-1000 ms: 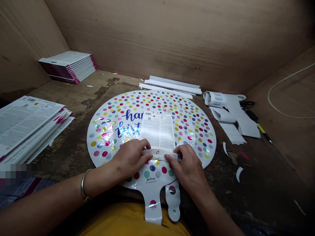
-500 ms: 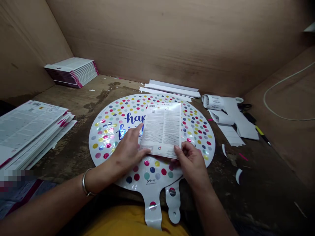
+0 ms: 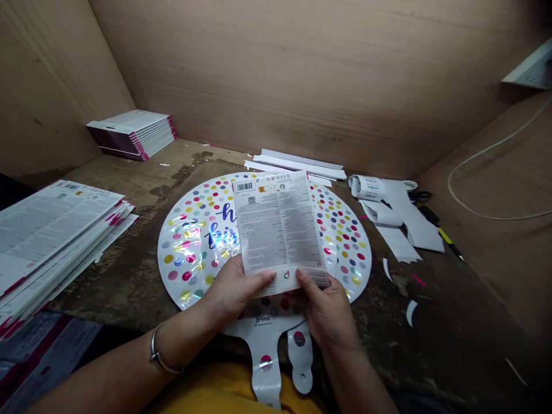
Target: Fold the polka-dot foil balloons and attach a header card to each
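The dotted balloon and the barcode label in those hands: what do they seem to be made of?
The balloon looks like metallic foil: glossy, with crinkled, mirror-like reflections. The label looks like matte paper or thin card, though it may be coated.

Left hand (image 3: 235, 286) just beside right hand (image 3: 328, 310)

Hands (image 3: 328, 310) hold printed card (image 3: 278, 224) over polka-dot foil balloon (image 3: 185, 247).

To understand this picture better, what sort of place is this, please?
Probably a small packing station for foil balloons: a dotted foil balloon, stacks of printed packets, and a roll of barcode labels on a worn bench inside plywood walls.
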{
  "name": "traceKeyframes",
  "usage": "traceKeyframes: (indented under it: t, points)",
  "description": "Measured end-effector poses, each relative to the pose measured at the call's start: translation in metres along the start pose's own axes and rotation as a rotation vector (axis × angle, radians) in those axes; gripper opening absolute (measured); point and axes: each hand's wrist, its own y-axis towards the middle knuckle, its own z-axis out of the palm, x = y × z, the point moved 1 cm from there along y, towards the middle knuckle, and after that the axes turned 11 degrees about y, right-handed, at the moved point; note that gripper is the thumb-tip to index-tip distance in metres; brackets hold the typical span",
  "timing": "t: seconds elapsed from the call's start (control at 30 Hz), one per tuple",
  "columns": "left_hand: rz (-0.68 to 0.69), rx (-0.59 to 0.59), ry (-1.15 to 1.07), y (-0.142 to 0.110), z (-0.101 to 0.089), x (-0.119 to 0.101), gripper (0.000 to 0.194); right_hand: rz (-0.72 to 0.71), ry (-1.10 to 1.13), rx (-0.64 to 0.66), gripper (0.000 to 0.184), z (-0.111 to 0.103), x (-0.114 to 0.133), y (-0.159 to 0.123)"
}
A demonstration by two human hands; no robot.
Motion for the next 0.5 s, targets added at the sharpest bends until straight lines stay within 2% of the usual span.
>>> traceKeyframes:
  t: [0.07, 0.2, 0.33, 0.43, 0.5]
  points:
    - [-0.005, -0.026, 0.035, -0.001, -0.002, 0.000, 0.039, -0.008, 0.033, 0.020, 0.033, 0.000, 0.002, 0.000]
    - [0.012, -0.100, 0.027, -0.003, -0.004, 0.002, 0.041, 0.104, 0.088, 0.207, 0.044, 0.006, 0.008, -0.004]
    - [-0.013, -0.099, -0.120, -0.004, 0.005, 0.002, 0.045, 0.098, 0.152, 0.192, 0.056, 0.012, -0.002, -0.007]
    - [-0.039, -0.113, -0.199, -0.005, 0.007, 0.001, 0.046, 0.162, 0.179, 0.223, 0.051, 0.008, -0.007, -0.006]
    - [-0.042, -0.147, -0.175, -0.005, 0.005, 0.001, 0.045, 0.170, 0.078, 0.249, 0.045, 0.000, 0.000, -0.004]
